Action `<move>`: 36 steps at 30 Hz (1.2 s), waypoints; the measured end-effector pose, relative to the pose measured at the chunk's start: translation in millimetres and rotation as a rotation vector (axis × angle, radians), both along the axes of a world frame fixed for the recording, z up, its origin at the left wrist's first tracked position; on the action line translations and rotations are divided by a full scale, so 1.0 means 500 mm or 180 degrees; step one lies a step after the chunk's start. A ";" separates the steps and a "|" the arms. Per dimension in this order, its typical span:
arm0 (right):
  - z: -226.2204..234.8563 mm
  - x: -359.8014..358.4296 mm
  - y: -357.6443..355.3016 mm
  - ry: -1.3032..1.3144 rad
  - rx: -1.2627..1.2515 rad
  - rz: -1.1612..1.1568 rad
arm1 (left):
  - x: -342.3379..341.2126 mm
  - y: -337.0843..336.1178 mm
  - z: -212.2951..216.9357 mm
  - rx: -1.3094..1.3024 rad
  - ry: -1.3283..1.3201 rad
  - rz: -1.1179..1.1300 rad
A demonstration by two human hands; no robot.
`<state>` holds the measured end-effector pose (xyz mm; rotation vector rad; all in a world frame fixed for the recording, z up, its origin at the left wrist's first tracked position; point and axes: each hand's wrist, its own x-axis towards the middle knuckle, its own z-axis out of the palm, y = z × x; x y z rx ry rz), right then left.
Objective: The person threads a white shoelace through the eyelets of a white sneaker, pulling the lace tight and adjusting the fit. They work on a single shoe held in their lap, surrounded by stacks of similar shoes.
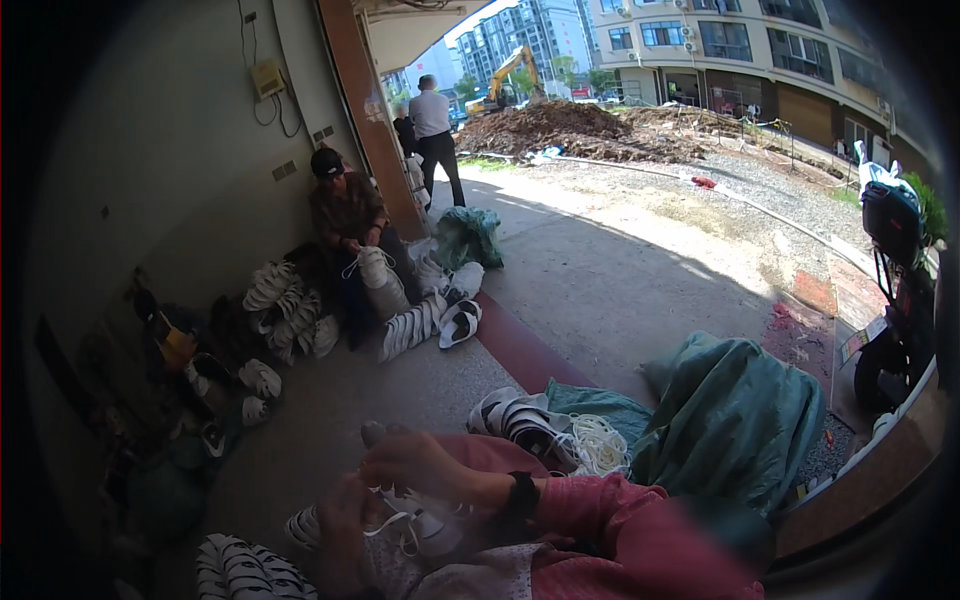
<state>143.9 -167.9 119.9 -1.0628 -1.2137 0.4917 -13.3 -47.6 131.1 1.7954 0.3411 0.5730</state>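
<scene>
Head view: white shoe upper [436, 535] just beneath curled, blurred fingers [384, 468], grip unclear.

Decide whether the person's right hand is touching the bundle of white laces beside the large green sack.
Apart. The head view shows the right hand well to the left of the white laces, with pink fabric visible between them.

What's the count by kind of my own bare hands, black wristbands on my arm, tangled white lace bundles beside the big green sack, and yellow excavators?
Left hand and right hand, bare: 2
Black wristband: 1
Tangled white lace bundle: 1
Yellow excavator: 1
Total: 5
</scene>
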 end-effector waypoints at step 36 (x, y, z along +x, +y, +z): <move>-0.008 -0.020 0.018 0.0490 -0.0515 0.0498 | -0.024 0.004 -0.005 0.0077 0.0272 -0.0287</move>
